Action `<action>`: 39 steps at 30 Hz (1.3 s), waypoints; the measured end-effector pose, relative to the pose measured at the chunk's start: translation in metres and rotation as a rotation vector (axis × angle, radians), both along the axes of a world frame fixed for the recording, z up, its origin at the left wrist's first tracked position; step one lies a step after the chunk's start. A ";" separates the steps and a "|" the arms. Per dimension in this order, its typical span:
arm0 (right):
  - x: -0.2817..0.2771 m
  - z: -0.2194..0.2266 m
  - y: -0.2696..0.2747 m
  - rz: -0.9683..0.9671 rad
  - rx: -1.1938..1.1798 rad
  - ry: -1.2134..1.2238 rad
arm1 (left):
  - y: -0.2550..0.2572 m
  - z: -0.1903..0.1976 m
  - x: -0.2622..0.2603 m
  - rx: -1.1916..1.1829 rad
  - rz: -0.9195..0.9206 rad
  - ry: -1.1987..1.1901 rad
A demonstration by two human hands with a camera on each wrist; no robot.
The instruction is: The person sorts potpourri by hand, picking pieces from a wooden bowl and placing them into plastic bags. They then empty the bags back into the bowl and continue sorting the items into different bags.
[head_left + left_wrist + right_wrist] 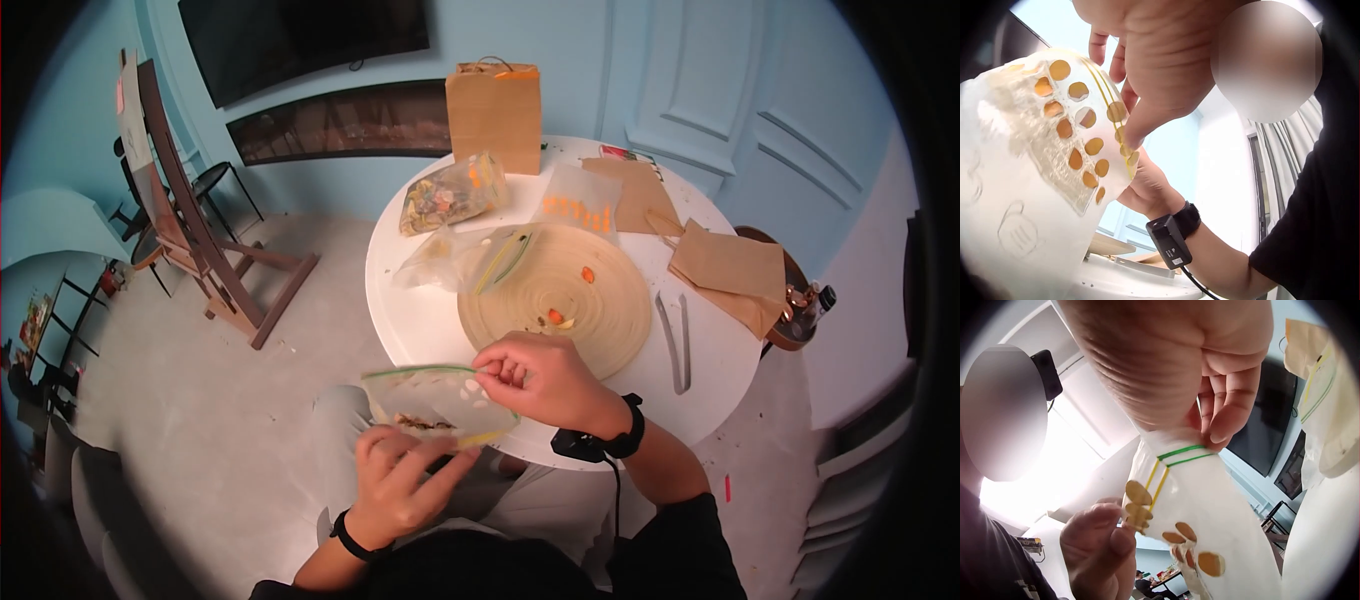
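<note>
A translucent zip bag (425, 395) with a green and a yellow zip line and orange-brown oval marks is held over the near table edge; small brown bits lie inside it. My right hand (545, 380) pinches its corner at the green line, also seen in the right wrist view, the bag (1229, 506) hanging below the hand (1179, 362). My left hand (400, 485) holds the yellow-lined edge between thumb and fingers. In the left wrist view the left hand (1160, 56) is at the yellow lines of the bag (1054, 231).
On the white table (400, 325) lie a round woven mat (620, 300) with small orange pieces, metal tongs (672, 345), a filled zip bag (445, 198), other zip bags (430, 262) and flat brown paper bags (735, 262). A paper bag (495, 115) stands at the back.
</note>
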State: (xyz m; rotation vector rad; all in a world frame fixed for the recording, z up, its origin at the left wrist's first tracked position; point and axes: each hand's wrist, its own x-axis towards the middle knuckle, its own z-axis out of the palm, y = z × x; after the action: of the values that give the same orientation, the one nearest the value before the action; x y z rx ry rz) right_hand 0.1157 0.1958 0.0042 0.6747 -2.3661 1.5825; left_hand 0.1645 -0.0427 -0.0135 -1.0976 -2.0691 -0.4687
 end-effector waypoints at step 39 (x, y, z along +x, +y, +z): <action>-0.052 -0.035 0.143 0.018 -0.619 -0.577 | 0.061 -0.042 -0.086 1.156 -0.329 -1.678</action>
State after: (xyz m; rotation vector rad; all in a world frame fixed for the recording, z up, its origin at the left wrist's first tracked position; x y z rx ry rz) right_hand 0.0634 0.3388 -0.0309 0.1091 -1.9630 2.6090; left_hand 0.0784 0.0185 -0.0560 -0.0915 -1.8845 -2.9835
